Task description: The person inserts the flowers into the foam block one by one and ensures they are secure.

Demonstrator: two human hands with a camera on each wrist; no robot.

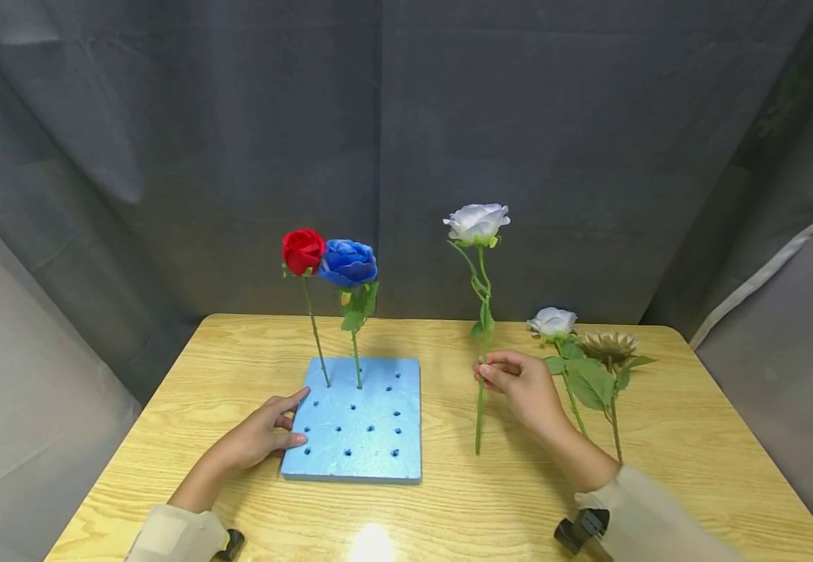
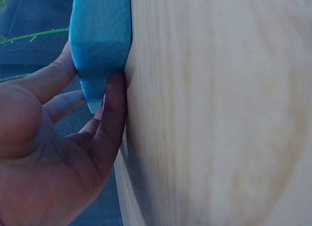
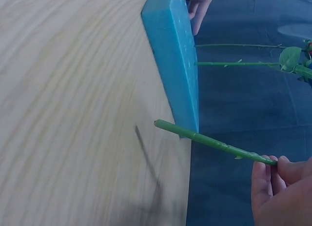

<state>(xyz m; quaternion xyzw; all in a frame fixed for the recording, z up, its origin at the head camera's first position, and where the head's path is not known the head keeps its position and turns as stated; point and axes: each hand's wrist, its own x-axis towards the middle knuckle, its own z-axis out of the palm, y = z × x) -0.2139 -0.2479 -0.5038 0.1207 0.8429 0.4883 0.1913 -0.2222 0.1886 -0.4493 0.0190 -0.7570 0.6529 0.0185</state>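
A blue foam block (image 1: pixel 357 421) with rows of holes lies on the wooden table (image 1: pixel 462 507). A red rose (image 1: pixel 303 250) and a blue rose (image 1: pixel 347 262) stand upright in its back row. My left hand (image 1: pixel 265 433) rests against the block's left edge, thumb and fingers touching the foam (image 2: pixel 100 45). My right hand (image 1: pixel 518 382) pinches the stem (image 3: pixel 214 143) of a white rose (image 1: pixel 477 222) and holds it upright to the right of the block, its lower end just above the table.
A second white rose (image 1: pixel 552 321) and a brownish sunflower (image 1: pixel 608 345) lie on the table behind my right hand. Dark grey curtains close off the back and sides. The table's front edge is near my sleeves.
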